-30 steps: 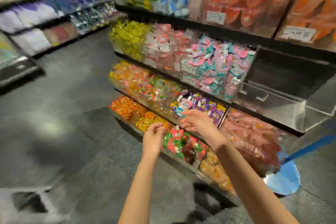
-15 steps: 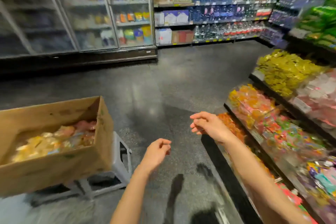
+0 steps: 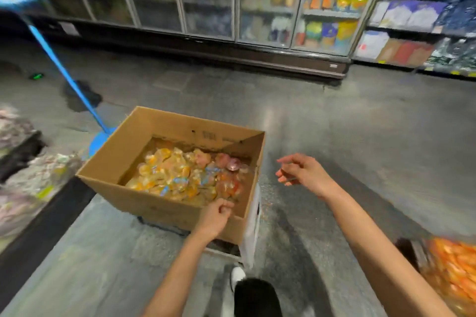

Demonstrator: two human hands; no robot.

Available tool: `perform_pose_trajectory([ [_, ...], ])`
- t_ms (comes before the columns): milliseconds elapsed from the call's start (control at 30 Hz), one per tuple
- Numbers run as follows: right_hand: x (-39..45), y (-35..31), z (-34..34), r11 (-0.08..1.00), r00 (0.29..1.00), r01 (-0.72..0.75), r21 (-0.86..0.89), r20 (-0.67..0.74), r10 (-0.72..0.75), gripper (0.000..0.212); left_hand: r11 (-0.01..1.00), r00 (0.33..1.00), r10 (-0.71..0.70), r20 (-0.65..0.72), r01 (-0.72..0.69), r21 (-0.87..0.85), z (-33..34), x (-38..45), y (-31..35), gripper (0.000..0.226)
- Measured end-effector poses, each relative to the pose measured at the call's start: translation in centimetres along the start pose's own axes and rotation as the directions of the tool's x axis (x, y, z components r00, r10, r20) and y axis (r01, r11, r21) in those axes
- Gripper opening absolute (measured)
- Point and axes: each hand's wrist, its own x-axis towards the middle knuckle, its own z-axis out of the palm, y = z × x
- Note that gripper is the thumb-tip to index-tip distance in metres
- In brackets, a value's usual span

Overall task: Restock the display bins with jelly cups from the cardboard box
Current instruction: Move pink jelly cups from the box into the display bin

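Observation:
An open cardboard box stands on a low stool in the aisle, holding several orange, yellow and pink jelly cups. My left hand hovers over the box's near rim with its fingers loosely curled, holding nothing. To the right of the box, my right hand is in the air with its fingers loosely bent and nothing in it. A display bin of orange jelly cups shows at the lower right edge.
Glass-door coolers line the far wall, with stocked shelves to their right. A blue pole with a blue base leans behind the box. More candy bins sit at the left edge. My shoe is below the stool.
My view has swung left from the display bins to the cardboard box. Both hands have left the bins and moved to the box, the left one now above its near rim.

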Motion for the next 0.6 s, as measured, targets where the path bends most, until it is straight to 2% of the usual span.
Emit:
perform_pose_trajectory([
  [133, 9.3, 1.0, 4.1, 0.997, 0.998, -0.021, -0.071, 0.060, 0.025, 0.014, 0.998, 0.994, -0.057, -0.089, 0.056, -0.009, -4.0, 6.3, -2.9, 0.023],
  [267, 18.3, 4.0, 8.3, 0.982, 0.982, -0.115, -0.151, 0.133, 0.136, 0.015, 0.993, 0.977, -0.117, -0.178, 0.117, -0.009, -6.8, 13.4, -6.2, 0.024],
  [433, 27.0, 9.2, 13.6, 0.911, 0.952, -0.170, -0.376, 0.174, 0.250, 0.018, 0.979, 0.981, -0.191, -0.023, 0.192, 0.070, -8.0, 20.4, -11.5, 0.024],
  [500, 29.4, 11.7, 15.8, 0.876, 0.943, -0.143, -0.462, 0.205, 0.261, 0.022, 0.969, 0.974, -0.225, 0.033, 0.220, 0.113, -8.0, 22.4, -13.6, 0.025],
  [600, 32.2, 15.8, 19.1, 0.824, 0.932, -0.165, -0.542, 0.187, 0.310, 0.026, 0.961, 0.966, -0.223, 0.131, 0.195, 0.196, -8.1, 25.5, -15.9, 0.030],
])
